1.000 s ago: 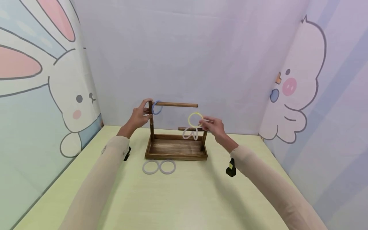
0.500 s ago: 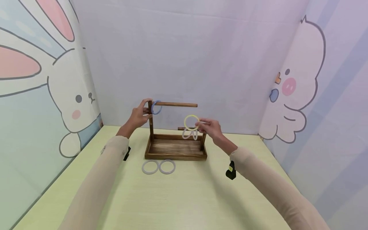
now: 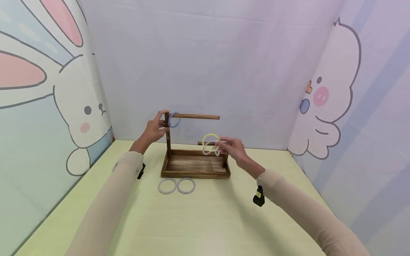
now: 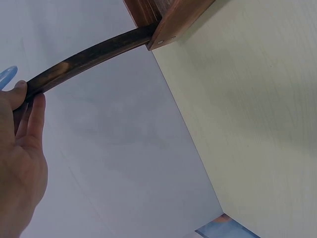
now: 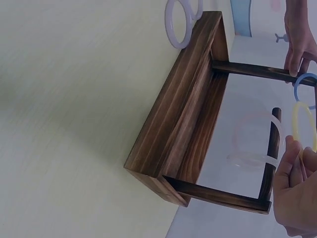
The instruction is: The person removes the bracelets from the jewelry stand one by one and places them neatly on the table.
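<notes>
A dark wooden stand [image 3: 196, 174] has a tray base, a tall left post and a short right post, each bearing a horizontal bar. My left hand [image 3: 154, 130] grips the top of the tall post [image 4: 94, 57]. Near that post a blue ring [image 3: 169, 122] hangs on the upper bar [image 3: 198, 116]. With thumb and fingertips my right hand [image 3: 236, 149] pinches a yellow ring [image 3: 210, 134] upright, in front of the lower bar. In the right wrist view the yellow ring appears beside the lower bar [image 5: 274, 141], apart from it. Two whitish rings [image 5: 257, 115] hang on that bar.
Two pale purple rings [image 3: 166, 193] lie flat on the light table [image 3: 192, 224], in front of the tray. Behind the stand rises a pale cloth backdrop [image 3: 205, 64]. Side walls with a printed rabbit [image 3: 77, 117] and a white cartoon figure [image 3: 339, 99] flank the table.
My right hand has moved down and a little left with the yellow ring, from above the lower bar to its level. The left hand stays on the post.
</notes>
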Available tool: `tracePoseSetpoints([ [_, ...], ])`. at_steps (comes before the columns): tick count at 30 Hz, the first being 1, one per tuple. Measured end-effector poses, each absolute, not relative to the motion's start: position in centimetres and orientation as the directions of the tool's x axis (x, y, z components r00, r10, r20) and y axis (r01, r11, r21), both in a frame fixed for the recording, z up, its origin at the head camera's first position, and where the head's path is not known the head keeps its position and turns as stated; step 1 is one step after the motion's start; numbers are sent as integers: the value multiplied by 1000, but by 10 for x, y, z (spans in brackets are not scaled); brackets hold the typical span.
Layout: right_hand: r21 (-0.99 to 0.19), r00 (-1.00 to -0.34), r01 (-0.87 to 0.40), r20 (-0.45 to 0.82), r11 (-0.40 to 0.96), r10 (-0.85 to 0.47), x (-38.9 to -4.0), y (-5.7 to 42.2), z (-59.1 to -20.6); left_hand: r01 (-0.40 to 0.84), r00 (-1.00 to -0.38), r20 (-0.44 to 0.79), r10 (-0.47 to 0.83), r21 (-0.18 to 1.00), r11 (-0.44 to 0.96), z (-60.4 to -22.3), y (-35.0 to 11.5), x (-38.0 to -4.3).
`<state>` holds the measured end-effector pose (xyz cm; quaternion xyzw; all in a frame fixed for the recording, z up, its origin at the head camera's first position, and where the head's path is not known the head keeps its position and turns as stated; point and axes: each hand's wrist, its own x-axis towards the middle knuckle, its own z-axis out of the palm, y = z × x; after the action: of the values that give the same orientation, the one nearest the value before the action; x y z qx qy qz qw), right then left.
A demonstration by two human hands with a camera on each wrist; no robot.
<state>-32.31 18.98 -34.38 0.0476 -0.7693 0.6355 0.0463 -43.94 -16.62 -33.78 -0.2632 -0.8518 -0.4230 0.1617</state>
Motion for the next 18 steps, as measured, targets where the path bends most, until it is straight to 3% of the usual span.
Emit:
tracePoseSetpoints([
  [18, -974, -993, -114, 109, 196, -38, -313, 188, -360, 579, -813, 497, 305, 629, 518, -337, -167, -437],
])
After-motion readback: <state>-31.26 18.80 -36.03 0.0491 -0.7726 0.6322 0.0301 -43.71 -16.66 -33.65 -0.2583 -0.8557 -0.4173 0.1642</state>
